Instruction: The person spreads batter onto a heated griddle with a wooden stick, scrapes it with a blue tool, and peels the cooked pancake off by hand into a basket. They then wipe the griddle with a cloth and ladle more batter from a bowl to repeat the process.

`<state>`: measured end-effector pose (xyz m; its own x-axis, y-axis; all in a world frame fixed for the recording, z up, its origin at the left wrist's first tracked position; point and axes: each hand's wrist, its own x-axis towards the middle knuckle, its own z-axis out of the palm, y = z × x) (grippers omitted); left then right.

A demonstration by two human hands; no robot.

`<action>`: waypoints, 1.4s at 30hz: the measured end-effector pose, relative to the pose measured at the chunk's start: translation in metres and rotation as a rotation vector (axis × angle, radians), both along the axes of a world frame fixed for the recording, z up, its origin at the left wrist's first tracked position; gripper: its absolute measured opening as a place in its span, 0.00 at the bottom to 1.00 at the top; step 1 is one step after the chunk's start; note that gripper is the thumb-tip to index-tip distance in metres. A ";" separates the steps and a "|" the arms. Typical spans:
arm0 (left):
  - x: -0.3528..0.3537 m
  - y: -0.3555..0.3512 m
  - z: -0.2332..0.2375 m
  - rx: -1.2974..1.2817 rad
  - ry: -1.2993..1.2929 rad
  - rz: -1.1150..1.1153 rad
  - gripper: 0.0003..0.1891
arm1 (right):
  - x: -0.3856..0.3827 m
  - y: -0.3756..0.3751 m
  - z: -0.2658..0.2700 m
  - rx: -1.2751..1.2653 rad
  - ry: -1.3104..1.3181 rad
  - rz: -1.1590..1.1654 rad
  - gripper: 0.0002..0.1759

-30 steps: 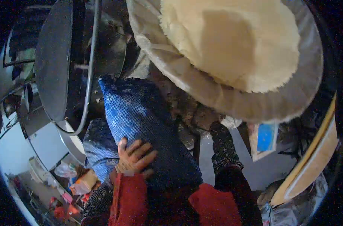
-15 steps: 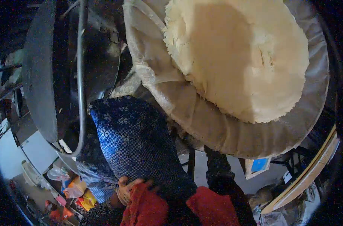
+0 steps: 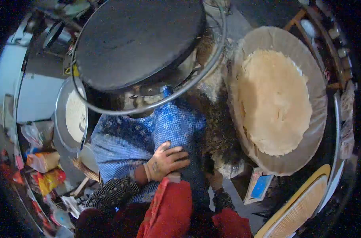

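Dim ground point(image 3: 218, 133) borders right hand point(image 3: 216, 181), fingers unreadable; left hand point(image 3: 164, 162) spreads fingers on blue cloth point(image 3: 170, 121)

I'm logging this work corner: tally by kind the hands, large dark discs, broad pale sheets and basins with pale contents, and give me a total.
Hands: 2 (left hand, right hand)
Large dark disc: 1
Broad pale sheet: 1
Basin with pale contents: 1
Total: 5

Blue-and-white patterned cloth point(image 3: 127, 144), creased, draped in raised folds under left hand point(image 3: 168, 161).
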<state>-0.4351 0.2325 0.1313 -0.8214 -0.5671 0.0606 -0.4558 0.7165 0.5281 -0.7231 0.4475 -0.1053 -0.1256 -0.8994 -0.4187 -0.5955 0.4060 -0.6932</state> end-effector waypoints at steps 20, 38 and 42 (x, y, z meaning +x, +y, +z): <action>0.045 0.012 0.043 1.285 1.269 0.572 0.31 | 0.105 -0.176 0.314 -0.468 0.171 0.932 0.30; 0.039 -0.125 0.101 0.050 0.952 0.505 0.42 | 0.197 -0.438 0.331 -0.835 -0.216 0.369 0.31; 0.128 -0.139 0.050 -0.081 0.546 0.993 0.20 | 0.265 -0.471 0.267 -0.485 0.980 0.571 0.33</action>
<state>-0.3068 0.0939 0.1812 0.1364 -0.9310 0.3386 -0.5644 0.2079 0.7989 -0.4581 -0.0233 0.1618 0.2631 -0.9645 0.0234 -0.9562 -0.2575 0.1396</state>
